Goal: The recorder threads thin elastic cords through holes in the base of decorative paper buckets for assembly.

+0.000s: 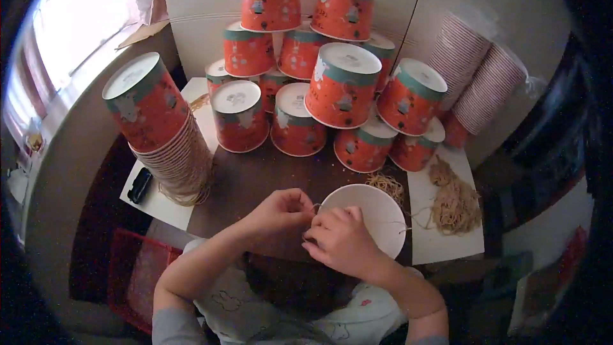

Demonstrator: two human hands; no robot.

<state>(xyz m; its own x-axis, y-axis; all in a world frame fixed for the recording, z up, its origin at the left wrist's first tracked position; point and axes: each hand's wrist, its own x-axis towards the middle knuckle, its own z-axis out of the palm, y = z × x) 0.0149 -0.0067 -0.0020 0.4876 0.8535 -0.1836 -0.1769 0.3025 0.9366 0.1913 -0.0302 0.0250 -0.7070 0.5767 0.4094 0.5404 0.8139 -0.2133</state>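
Observation:
A round paper bucket [383,204] with a white inside lies mouth toward me at the table's near edge. A thin cord [388,222] crosses its mouth and comes out at the right rim. At the bucket's left rim, my left hand [286,211] is closed in a pinch, with a small bend of cord at its fingertips. My right hand [343,239] reaches over the left part of the mouth, its fingers curled just beside the left fingertips. What the right fingers grip is hidden.
Upside-down orange and green buckets [239,121] are piled at the back of the brown table [249,176]. A nested bucket stack [179,153] leans at left beside a black object [140,185]. Cord bundles [454,201] lie at right, before wrapped bucket stacks [490,89]. A red basket [143,275] stands lower left.

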